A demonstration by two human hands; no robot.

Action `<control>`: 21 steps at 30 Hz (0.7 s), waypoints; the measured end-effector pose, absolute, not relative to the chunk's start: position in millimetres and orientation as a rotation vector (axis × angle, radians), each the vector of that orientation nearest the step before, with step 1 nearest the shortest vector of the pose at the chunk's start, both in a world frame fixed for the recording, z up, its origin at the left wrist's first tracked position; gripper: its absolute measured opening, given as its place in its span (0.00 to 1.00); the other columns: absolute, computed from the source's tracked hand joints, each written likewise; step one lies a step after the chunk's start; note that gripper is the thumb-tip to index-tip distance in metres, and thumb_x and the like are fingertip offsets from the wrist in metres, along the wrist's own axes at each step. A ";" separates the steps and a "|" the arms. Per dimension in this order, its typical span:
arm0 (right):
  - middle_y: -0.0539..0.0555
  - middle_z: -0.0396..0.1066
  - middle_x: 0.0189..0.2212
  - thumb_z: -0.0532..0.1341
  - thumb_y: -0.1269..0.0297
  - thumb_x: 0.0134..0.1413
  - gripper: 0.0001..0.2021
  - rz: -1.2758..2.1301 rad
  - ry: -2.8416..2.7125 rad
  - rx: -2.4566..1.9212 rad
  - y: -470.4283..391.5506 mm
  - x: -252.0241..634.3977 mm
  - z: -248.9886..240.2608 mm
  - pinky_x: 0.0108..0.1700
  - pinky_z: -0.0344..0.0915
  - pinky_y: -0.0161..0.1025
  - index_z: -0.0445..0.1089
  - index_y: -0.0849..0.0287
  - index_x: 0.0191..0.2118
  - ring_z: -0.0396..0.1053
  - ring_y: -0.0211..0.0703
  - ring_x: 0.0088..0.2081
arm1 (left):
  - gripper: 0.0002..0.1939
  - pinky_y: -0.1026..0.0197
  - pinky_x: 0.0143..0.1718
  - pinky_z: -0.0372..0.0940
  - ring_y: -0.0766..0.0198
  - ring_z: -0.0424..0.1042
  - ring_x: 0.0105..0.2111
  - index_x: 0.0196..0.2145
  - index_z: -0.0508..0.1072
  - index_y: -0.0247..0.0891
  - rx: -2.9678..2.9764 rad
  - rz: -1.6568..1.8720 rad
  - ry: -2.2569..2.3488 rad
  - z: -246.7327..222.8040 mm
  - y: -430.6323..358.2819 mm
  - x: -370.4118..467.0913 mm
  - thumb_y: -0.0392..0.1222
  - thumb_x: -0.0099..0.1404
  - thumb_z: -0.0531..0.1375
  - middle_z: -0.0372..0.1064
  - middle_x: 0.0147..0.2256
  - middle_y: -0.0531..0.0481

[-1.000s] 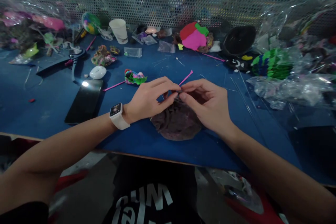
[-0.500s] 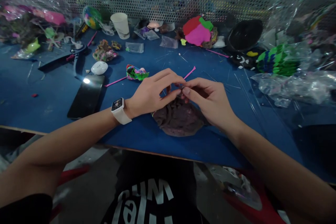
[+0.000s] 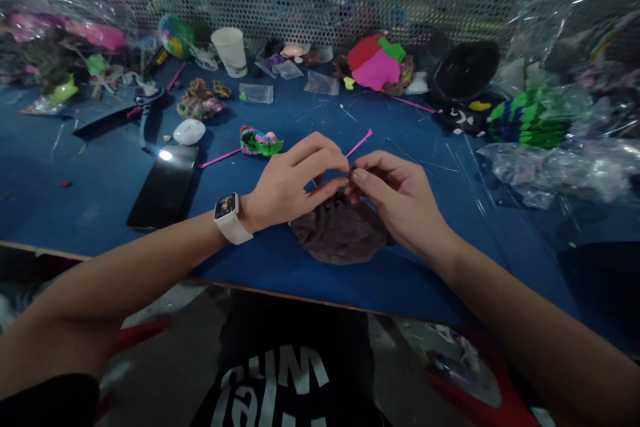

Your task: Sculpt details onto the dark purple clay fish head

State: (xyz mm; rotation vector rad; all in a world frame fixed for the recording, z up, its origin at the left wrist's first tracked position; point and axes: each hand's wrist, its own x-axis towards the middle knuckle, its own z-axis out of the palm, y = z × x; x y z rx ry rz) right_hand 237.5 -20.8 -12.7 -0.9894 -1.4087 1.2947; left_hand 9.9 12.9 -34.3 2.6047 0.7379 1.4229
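Note:
A lump of dark brown modelling clay lies near the table's front edge, its upper surface folded and ridged. Just over its far side, my left hand and my right hand meet fingertip to fingertip. Between them is a tiny bit of dark clay, pinched by the right thumb and forefinger. The left thumb and forefinger close on it from the other side. My other fingers are curled and partly hide the lump's far edge.
A phone with its light on, a white case and a colourful clay piece lie to the left. Behind stand a paper cup and a pink-and-red clay shape. Crumpled plastic and thin clear rods lie right.
Both hands stay over the lump with only slight finger movement. The right fingertips have shifted a little, and the dark bit between the hands shows more clearly.

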 end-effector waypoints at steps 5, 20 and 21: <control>0.49 0.80 0.31 0.83 0.39 0.55 0.23 1.364 -1.386 -0.982 -22.1 235.1 -14.6 0.36 0.79 0.39 0.83 0.52 0.40 0.77 0.41 0.31 | 0.07 0.63 0.37 0.78 0.65 0.80 0.38 0.48 0.80 0.41 2.666 1.471 0.721 -31.2 13.7 11.4 0.47 0.83 0.66 0.81 0.45 0.45; 0.52 0.85 0.36 0.84 0.48 0.56 0.18 1.166 -1.489 -1.004 -17.5 242.6 -15.5 0.40 0.83 0.44 0.84 0.52 0.42 0.82 0.45 0.35 | 0.02 0.62 0.44 0.78 0.64 0.84 0.44 0.49 0.78 0.42 2.687 1.426 0.536 -26.8 17.7 10.0 0.38 0.82 0.67 0.81 0.45 0.48; 0.52 0.85 0.36 0.84 0.48 0.57 0.17 1.153 -1.505 -1.011 -16.4 243.2 -15.7 0.39 0.82 0.43 0.84 0.52 0.42 0.81 0.45 0.35 | 0.01 0.62 0.44 0.77 0.63 0.84 0.44 0.49 0.78 0.42 2.694 1.399 0.534 -26.9 18.8 8.8 0.38 0.82 0.66 0.81 0.46 0.48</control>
